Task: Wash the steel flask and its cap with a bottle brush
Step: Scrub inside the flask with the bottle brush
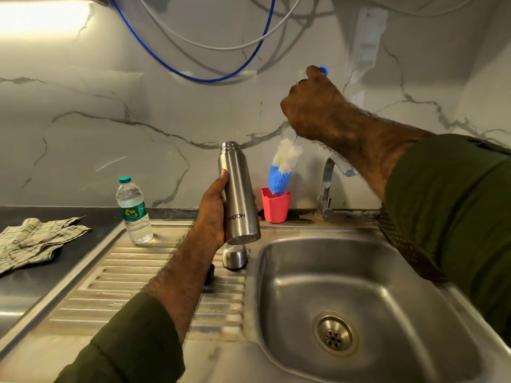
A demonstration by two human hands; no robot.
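My left hand [213, 214] grips the open steel flask [239, 194] upright above the drainboard, its threaded mouth on top. Its steel cap [235, 257] sits on the drainboard just below the flask, beside the basin. My right hand [309, 103] is raised near the wall and holds the blue handle of the bottle brush [283, 170]. The brush hangs down with its blue and white bristles, and its tip is inside a red cup [276, 207].
The sink basin [373, 286] with its drain lies at the lower right, and the tap [327, 186] stands behind it. A plastic water bottle [134, 211] stands on the drainboard [124, 286]. A checked cloth [36, 241] lies on the left counter. Cables hang above.
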